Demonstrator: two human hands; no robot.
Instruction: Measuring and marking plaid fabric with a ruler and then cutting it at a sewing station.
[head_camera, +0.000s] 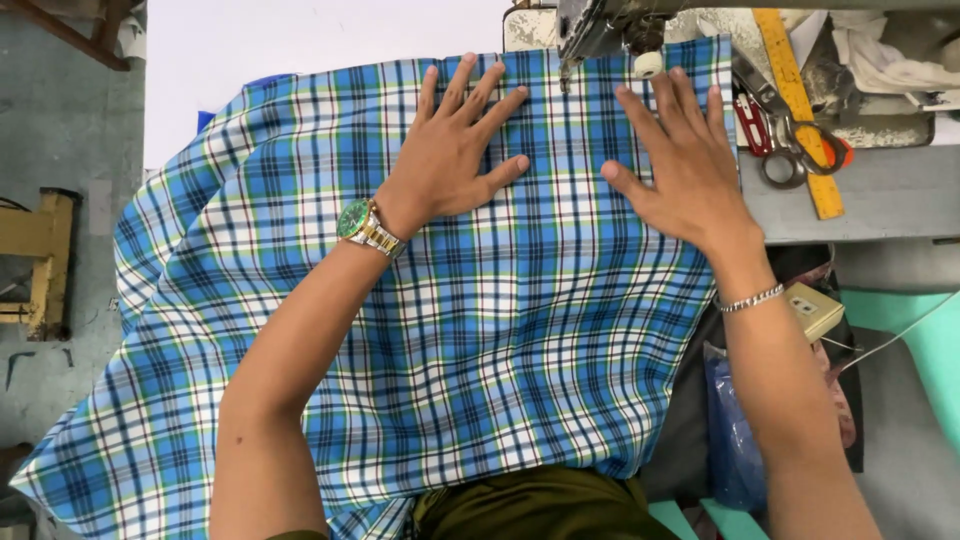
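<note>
Olive-green clothing (540, 505) sits closest to the lens, with the big blue plaid cloth (420, 350) draped over the bench (880, 190) and hanging toward the floor. That weight could drag the seam crooked under the sewing machine (600, 25). Left hand (450, 155) and right hand (680, 160) are pressed flat, fingers spread, nothing gripped; fingertips near the needle could get caught. Scissors (790, 135) could be snagged.

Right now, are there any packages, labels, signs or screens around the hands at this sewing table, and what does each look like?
Small box: beside the right forearm, below the table edge; flat, tan, with a pale mark on top.
Blue plastic bag: under the right forearm; crinkled, translucent blue, contents unclear.
Watch: on the left wrist; round green dial, metal band.
No signs or screens show.
</note>
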